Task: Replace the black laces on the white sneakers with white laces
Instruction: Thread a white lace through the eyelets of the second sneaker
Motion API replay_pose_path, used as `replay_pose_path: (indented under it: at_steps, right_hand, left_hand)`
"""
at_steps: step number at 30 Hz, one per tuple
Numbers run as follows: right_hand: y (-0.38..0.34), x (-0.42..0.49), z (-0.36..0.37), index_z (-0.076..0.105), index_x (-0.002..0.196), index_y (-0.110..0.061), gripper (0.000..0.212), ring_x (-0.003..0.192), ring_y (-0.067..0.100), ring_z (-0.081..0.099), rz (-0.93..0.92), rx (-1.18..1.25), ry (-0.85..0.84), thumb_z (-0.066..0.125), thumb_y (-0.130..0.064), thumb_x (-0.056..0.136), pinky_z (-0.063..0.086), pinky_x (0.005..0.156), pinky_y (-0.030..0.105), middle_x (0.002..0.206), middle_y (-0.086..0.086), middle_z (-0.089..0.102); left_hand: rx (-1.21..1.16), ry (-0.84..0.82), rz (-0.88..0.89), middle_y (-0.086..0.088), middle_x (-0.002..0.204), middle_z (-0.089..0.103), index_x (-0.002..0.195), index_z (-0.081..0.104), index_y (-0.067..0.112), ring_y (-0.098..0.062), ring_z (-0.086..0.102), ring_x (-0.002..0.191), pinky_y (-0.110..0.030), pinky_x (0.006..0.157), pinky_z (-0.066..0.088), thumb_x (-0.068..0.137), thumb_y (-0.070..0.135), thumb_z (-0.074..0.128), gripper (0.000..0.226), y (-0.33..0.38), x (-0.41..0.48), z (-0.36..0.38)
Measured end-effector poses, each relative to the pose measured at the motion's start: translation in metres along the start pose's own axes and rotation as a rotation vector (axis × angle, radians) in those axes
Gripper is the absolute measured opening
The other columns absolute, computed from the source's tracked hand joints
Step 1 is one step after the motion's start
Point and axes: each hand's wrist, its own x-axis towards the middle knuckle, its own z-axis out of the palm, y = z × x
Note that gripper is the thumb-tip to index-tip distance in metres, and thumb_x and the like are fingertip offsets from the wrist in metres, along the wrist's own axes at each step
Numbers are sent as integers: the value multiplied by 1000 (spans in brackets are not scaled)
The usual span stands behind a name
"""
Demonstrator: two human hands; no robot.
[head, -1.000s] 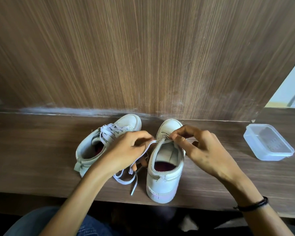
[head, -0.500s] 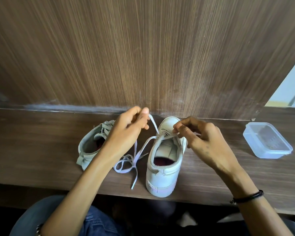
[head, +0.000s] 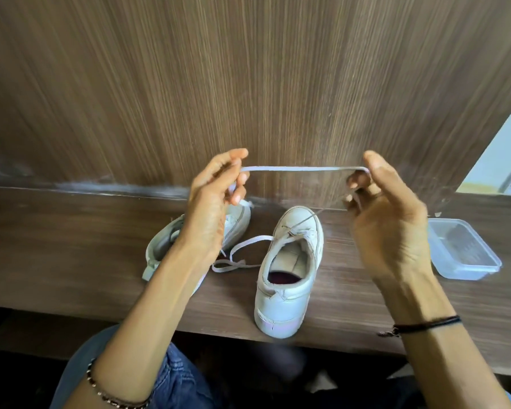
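**Second sneaker: lace drawn level before the first crossing**

The white lace [head: 304,169] is stretched taut and almost level in the air, well above the desk, between the two raised hands. The left hand [head: 216,202] pinches one part of it between thumb and curled fingers. The right hand [head: 390,219], somewhat blurred, has its fingers curled round the other part. From the right hand a thin strand slants down to the toe-end eyelets of the near sneaker [head: 286,278], which stands heel toward the person near the front edge of the desk [head: 56,246]. More lace leaves those eyelets on the left side and lies in slack loops on the wood. Where it goes behind the left wrist I cannot tell.

The rest of this sneaker's eyelets look empty and its tongue is exposed, so the lacing appears to have only begun here. The far sneaker [head: 160,246], partly hidden by the left hand and just beside the slack, seems to carry white lacing already. No black lace is in view.

The step in hand looks like evening out the two lengths. The next move probably calls for lowering the hands, keeping both ends matched, and feeding one tip across into the next eyelet without twisting the flat lace.

A clear plastic tub [head: 466,255] sits well apart on the right, and a wood-grain wall panel [head: 248,69] rises behind.
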Motion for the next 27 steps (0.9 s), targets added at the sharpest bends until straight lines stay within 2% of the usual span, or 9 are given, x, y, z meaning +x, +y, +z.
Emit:
replay_pose_path:
  at_steps: [3,6,8,13,17,20,22,24,27]
  right_hand:
    - [9,-7,5,73,96,-18,16,84,3,63,-8,-584,-96,75,-33,89,44,82,20,88,-9,71]
    - [29,-18,13,66,123,-34,37,120,2,60,-94,-885,-192,76,-42,89,47,103,30,126,-19,64]
    - [36,-19,13,56,137,-33,53,127,6,56,-183,-982,-257,75,-42,88,45,107,31,132,-20,60]
    - [30,-19,15,71,121,-29,33,85,0,68,-191,-1087,-240,75,-42,90,47,74,13,87,-17,75]
    - [25,-18,17,79,103,-29,19,74,3,68,-81,-905,-219,74,-43,92,54,75,26,84,-8,77]
    - [25,-16,18,79,93,-14,13,71,5,65,-44,-697,-200,73,-25,95,48,71,18,79,4,75]
    - [25,-13,17,75,89,-7,12,66,4,59,-43,-590,-120,72,-17,95,44,63,12,73,5,71]
    - [24,-8,11,74,92,-4,16,64,4,56,-57,-518,9,71,-19,96,44,59,12,73,-2,69]
    - [24,-1,-1,74,97,-2,22,67,-1,60,-77,-480,201,71,-24,96,46,64,10,75,-6,71]
  left_hand:
    - [160,-59,57,8,72,53,106,69,14,-5,36,57,-19,60,28,104,9,51,18,-4,-3,4]
    - [388,-240,118,12,73,60,105,71,13,3,50,64,-9,65,37,103,11,55,16,-10,-12,13]
    - [443,-312,132,8,76,63,106,70,11,0,57,74,-11,71,44,103,11,58,13,-13,-14,16]
    - [483,-313,127,2,81,71,112,68,14,-5,66,84,-17,81,49,102,19,61,13,-12,-13,9]
    - [476,-325,80,-3,94,74,119,65,21,-18,69,97,-42,97,50,102,23,62,18,-11,-12,2]
    - [468,-374,63,-8,93,73,125,62,25,-37,63,92,-49,96,49,101,23,63,24,-10,-12,0]
    - [470,-378,51,-1,88,74,124,63,25,-38,53,78,-41,81,50,101,25,62,23,-9,-12,0]
    - [456,-349,48,5,83,72,118,68,22,-18,46,67,-21,64,41,101,23,61,18,-8,-10,-2]
    - [396,-260,40,8,81,69,110,73,17,-7,45,65,-14,62,38,101,19,60,16,-7,-6,-9]
